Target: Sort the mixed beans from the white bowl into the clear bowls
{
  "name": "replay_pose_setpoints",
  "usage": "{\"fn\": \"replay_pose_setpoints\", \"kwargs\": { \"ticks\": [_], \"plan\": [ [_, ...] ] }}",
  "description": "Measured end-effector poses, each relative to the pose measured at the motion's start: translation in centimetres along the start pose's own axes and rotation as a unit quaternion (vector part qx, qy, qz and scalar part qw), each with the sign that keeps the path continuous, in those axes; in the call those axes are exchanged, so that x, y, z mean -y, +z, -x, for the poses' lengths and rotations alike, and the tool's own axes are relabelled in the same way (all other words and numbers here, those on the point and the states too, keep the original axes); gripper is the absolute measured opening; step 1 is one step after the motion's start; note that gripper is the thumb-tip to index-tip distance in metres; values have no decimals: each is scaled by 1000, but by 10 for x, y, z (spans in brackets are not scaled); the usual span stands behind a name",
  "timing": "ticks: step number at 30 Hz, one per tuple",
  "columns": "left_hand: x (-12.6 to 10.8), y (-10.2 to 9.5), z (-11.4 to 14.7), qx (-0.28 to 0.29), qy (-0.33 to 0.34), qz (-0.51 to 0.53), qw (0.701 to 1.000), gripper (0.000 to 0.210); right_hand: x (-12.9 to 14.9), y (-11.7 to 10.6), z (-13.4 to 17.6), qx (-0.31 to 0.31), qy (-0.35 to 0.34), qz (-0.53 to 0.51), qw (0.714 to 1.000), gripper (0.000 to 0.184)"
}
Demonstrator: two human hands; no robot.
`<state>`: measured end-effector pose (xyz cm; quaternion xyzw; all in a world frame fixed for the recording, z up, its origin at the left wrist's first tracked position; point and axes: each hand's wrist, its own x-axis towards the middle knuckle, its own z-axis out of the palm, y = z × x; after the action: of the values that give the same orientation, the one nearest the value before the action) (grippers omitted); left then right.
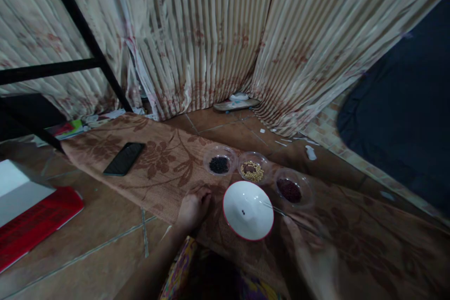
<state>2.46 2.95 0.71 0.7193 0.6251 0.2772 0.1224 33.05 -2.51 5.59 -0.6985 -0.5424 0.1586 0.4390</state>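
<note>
A white bowl with a red rim (232, 231) stands on the patterned cloth, with a couple of small dark beans (243, 212) at its bottom. My right hand (311, 248), blurred by motion, is closed on slim metal tweezers (279, 211), whose two thin tips reach over the bowl's right side. Left of the bowl, my left hand (194, 206) rests on the cloth with its fingers curled in. Behind the bowl sit three clear plastic dishes: one with black beans (218, 165), one with yellow beans (258, 173), one with dark red beans (288, 191).
A black phone (124, 159) lies at the left on the cloth-covered table (168, 168). On the floor are a red and white box (42, 220) and a skateboard (236, 105) by the striped curtain (211, 33). A dark metal frame (84, 33) rises at left.
</note>
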Motion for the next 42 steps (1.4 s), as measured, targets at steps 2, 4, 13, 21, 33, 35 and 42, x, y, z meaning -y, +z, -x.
{"fn": "replay_pose_setpoints", "kwargs": {
  "ticks": [2,4,13,21,33,35,42],
  "plan": [
    [-1,0,0,2,-5,-1,1000,13,0,9,11,54,-1,-10,999,35],
    [-2,0,0,7,-8,1,1000,12,0,16,19,82,-24,-6,996,33],
    [0,2,1,14,-3,11,1000,14,6,27,28,81,-157,53,983,27],
    [1,3,1,12,-6,15,1000,13,6,29,27,73,-184,65,978,27],
    [1,3,1,5,0,12,1000,12,4,30,27,74,-170,68,980,31],
    [1,2,1,7,0,11,1000,12,5,31,27,71,-179,65,979,31],
    [0,2,1,15,-2,11,1000,13,5,31,27,69,-168,59,982,30]
  ]
}}
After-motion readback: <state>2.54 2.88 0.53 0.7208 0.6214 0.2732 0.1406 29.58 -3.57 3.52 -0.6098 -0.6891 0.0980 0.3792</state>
